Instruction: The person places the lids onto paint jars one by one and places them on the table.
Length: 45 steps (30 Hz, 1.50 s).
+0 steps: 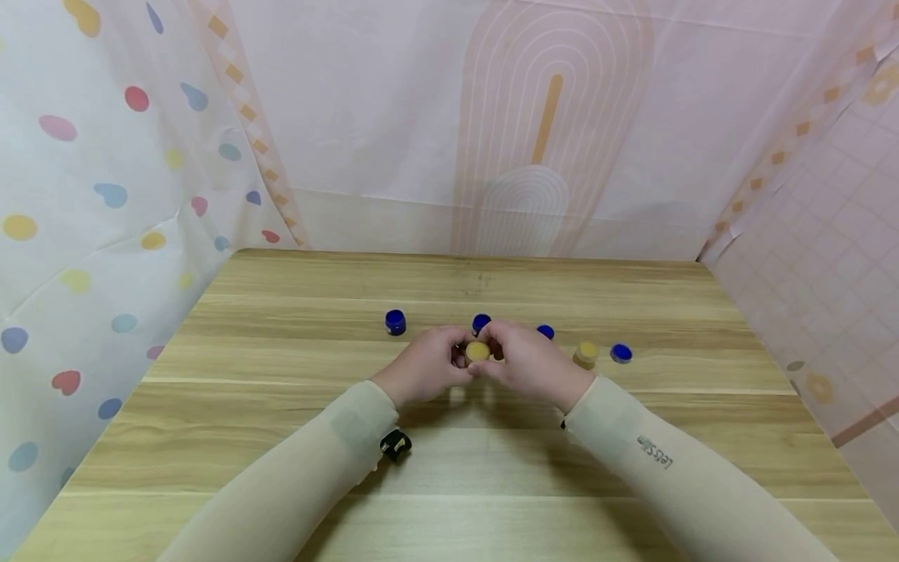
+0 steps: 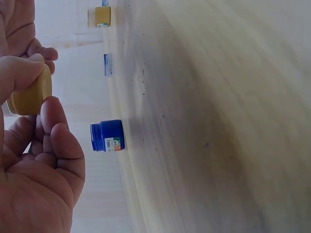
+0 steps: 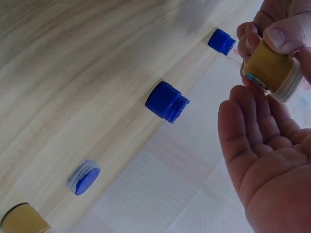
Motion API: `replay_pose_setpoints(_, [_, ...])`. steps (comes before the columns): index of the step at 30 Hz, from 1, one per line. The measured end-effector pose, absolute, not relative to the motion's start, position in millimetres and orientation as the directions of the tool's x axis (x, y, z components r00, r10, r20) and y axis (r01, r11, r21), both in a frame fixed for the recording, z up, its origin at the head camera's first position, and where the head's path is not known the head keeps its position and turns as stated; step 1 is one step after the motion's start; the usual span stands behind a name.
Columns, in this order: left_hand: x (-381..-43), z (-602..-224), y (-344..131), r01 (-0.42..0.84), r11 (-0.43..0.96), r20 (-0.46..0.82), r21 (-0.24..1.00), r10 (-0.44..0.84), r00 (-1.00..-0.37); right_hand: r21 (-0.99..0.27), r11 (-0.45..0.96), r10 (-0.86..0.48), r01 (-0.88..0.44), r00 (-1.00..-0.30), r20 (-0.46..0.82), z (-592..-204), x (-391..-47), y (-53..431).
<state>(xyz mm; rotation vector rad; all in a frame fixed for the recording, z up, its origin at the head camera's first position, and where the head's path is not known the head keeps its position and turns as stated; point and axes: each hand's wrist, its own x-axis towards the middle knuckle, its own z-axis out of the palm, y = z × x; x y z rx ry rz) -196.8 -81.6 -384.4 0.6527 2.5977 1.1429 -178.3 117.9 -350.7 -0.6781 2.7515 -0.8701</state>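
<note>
A small yellow paint jar with a clear-rimmed lid is held up between both hands above the table. My left hand grips its body, the thumb pressing one side and the fingertips the other, as the left wrist view shows. From the other side my right hand has its thumb and forefinger at the lid end, the other fingers stretched out beside the jar. Behind the hands stands an uncapped blue paint jar. Another blue jar stands to the left.
Right of the hands, a blue lid, a second yellow jar and another blue lid lie on the wooden table. Patterned cloth hangs behind the table and along both sides.
</note>
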Motion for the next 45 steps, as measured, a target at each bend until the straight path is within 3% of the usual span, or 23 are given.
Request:
replay_pose_setpoints(12, [-198.3, -385.9, -81.6, 0.311, 0.607, -0.026, 0.731, 0.48, -0.877, -0.621, 0.664, -0.534, -0.415, -0.846, -0.006, -351.5, -177.7, 122.7])
replay_pose_setpoints(26, [-199.0, -386.8, -81.1, 0.31, 0.591, -0.023, 0.745, 0.487, -0.873, -0.627, 0.686, -0.492, -0.37, -0.871, -0.024, -350.2, -176.6, 122.0])
replay_pose_setpoints(45, [-198.6, -386.5, -82.0, 0.309, 0.594, -0.031, 0.743, 0.492, -0.87, -0.658, 0.639, -0.524, -0.398, -0.852, 0.006, -353.8, -176.7, 122.4])
